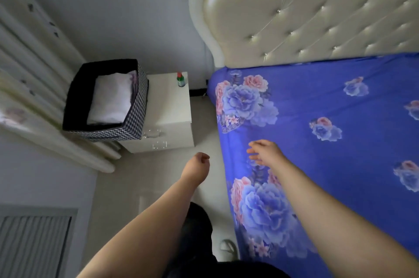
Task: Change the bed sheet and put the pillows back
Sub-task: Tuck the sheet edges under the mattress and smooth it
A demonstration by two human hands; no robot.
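Bed sheet, bright blue cotton printed with big pink and lilac peonies (328, 105), is stretched flat over the mattress on the right half of the view, and its near edge hangs down the side of the bed. Starting at the far left, pale pleated curtains with a faint flower print (27, 69) hang down beside a grey slatted vent panel (34, 243) low in the corner. Next comes a black-and-white houndstooth fabric storage box (108, 101), open on top, with folded white cloth (113, 98) lying inside it. The box sits on the left part of a glossy white bedside cabinet (172, 105), overhanging its edge. At the back of that cabinet stands 1 small green bottle with a red cap (180, 79), upright and well apart from the box.

Moving on, the left hand (199, 162) hangs over the pale floor in the gap between cabinet and bed, bent down at the wrist, fingers curled inward and holding nothing. Just to its right, the right hand (264, 152) is out over the sheet near the bed's edge, fingers spread wide and loose, gripping nothing; whether the fingertips touch the cloth cannot be told, as the hand is blurred. Behind the bed rises the cream button-tufted leather headboard with a curved frame (306, 17), the sheet meeting its base.
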